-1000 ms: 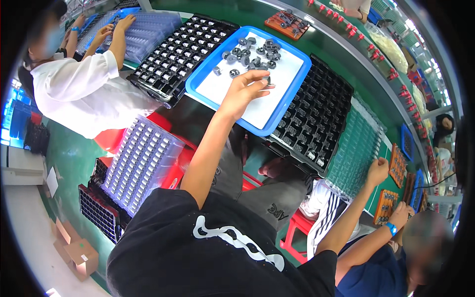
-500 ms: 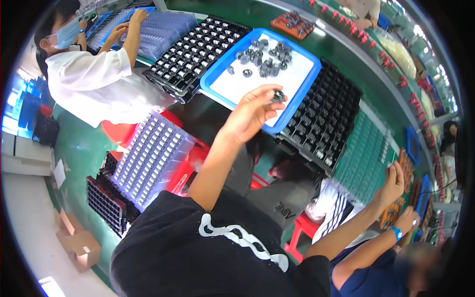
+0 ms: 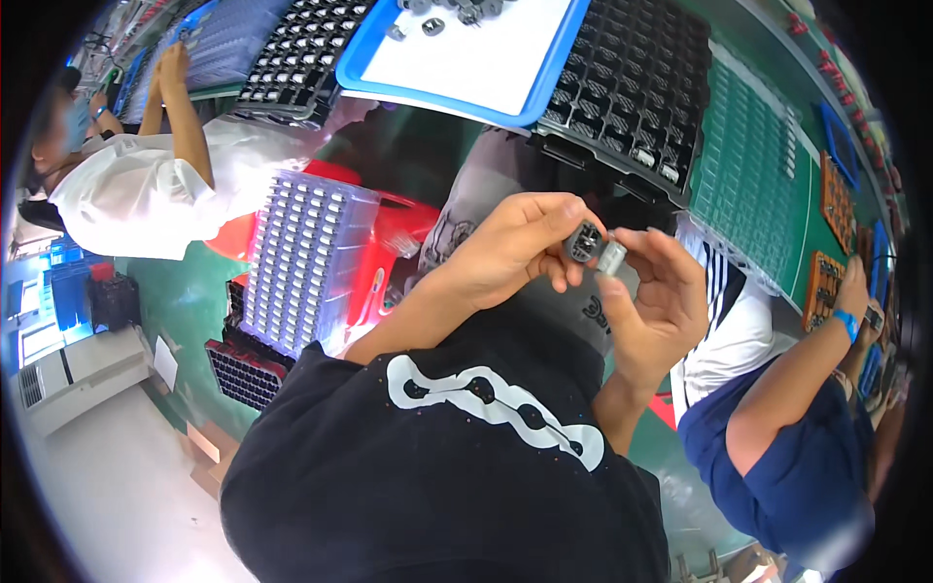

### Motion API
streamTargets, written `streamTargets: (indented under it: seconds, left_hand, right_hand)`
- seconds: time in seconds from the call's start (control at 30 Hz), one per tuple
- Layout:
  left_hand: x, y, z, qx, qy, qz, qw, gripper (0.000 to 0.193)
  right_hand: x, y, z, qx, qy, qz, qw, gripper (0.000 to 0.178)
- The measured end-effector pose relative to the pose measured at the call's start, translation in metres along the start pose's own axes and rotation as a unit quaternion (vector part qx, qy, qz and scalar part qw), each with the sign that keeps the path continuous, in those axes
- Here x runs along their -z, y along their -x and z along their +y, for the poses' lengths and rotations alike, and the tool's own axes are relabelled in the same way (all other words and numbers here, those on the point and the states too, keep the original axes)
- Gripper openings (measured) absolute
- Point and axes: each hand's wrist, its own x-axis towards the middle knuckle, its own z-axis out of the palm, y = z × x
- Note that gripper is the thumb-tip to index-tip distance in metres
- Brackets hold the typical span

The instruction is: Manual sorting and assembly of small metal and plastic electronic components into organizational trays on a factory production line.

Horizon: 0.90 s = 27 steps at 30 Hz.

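In front of my chest both hands are close together. A dark round plastic part (image 3: 584,243) with an open, detailed face is pinched between the thumb and fingers of my left hand (image 3: 505,248). My right hand (image 3: 659,306) grips a small silver cylinder (image 3: 611,258) by thumb and fingertips, right beside the dark part. Whether the two pieces touch, I cannot tell. Beyond my hands, a blue-rimmed tray (image 3: 530,113) with a white bottom holds several loose dark parts (image 3: 470,14) at its far end.
Black compartment trays (image 3: 632,92) (image 3: 301,58) flank the blue tray. Farther right lies a clear tray (image 3: 743,165). A clear tray of silver cylinders (image 3: 296,257) rests near a red stool (image 3: 394,238). Co-workers sit at left (image 3: 146,189) and right (image 3: 777,428).
My left hand has come back from over the blue tray with the dark part. My right hand has moved in from the clear tray at right, now with the silver cylinder. The view has tilted down.
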Motion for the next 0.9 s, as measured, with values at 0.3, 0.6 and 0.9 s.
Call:
streamTargets:
  seconds: [0.3,0.6,0.9]
  left_hand:
    - [-0.006,-0.008,-0.005,-0.019,-0.057,-0.010,0.998,0.035]
    - [0.002,-0.007,-0.004,-0.036,-0.043,0.010,0.998,0.033]
    - [0.008,-0.009,-0.003,-0.038,-0.047,0.020,0.998,0.029]
  right_hand:
    - [0.001,0.001,-0.007,0.018,0.123,-0.007,0.992,0.055]
    - [-0.001,-0.006,0.001,0.035,0.141,-0.058,0.988,0.057]
    - [-0.002,-0.009,0.006,0.024,0.121,-0.068,0.990,0.057]
